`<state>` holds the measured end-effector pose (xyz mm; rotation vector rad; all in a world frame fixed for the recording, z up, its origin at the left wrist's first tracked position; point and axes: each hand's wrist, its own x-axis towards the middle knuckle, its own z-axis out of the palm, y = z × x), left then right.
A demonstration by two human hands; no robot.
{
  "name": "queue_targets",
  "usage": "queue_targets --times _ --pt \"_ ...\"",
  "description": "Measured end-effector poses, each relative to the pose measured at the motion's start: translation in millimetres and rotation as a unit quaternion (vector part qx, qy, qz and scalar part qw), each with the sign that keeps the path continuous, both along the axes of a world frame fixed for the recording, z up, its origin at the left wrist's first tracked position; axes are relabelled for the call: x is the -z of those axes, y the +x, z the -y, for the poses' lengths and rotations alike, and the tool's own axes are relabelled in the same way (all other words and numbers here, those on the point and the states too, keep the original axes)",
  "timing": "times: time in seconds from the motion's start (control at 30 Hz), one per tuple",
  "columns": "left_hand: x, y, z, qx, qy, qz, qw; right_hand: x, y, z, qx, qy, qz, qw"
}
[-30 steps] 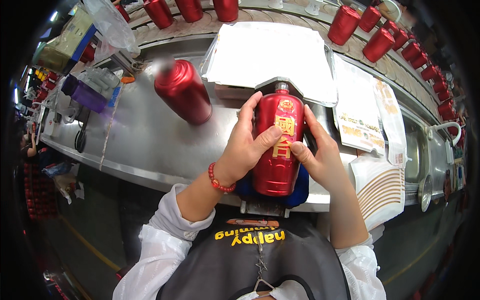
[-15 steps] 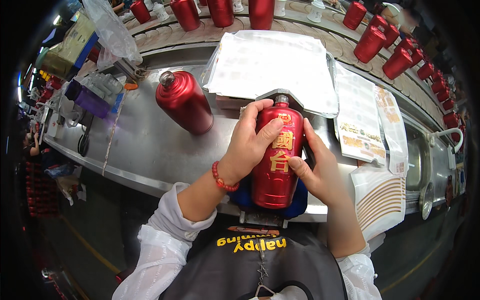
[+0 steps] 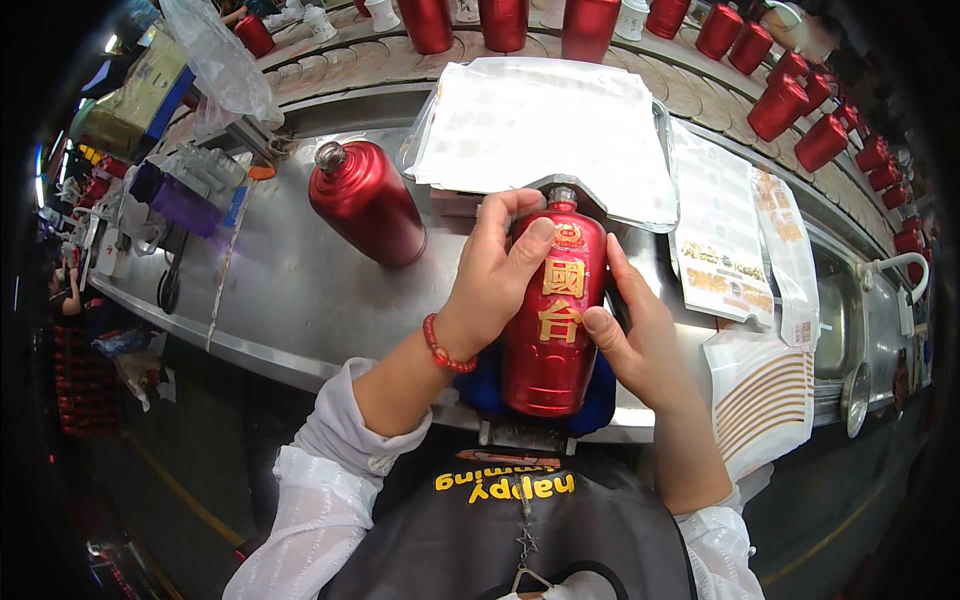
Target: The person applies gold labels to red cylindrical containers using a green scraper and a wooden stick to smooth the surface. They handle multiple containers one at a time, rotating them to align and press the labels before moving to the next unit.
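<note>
The left hand (image 3: 488, 275) and right hand (image 3: 645, 345) grasp the bottle (image 3: 548, 365) between them, long axis pointing forward, neck (image 3: 563, 195) nearer the left fingertips.

"What surrounds the tabletop (image 3: 285, 300)?"
"I see shiny metal, a conveyor (image 3: 375, 82) along its far edge, a sink (image 3: 840, 305) by its right end."
"And the floor (image 3: 205, 420)?"
"Dark, with a yellow line (image 3: 186, 488); I spot lamps (image 3: 39, 187) glowing beyond the left end."

benchtop red bottles (image 3: 548, 372): 2 | wearer's hands (image 3: 488, 285): 2 | bracelet (image 3: 434, 341): 1
</note>
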<state>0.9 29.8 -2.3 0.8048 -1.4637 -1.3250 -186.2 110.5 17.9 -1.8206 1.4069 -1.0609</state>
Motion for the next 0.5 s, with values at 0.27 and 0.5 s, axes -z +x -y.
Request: queue_targets --times 0.27,0.5 --pt "-20.0 23.9 5.3 0.026 -0.375 0.185 0.908 2.1 -0.3 -1.7 -0.001 -0.001 0.007 1.0" --pt "-8.2 6.5 25.7 0.013 -0.185 0.095 0.978 -1.8 -5.1 10.6 0.04 0.015 0.052 0.998"
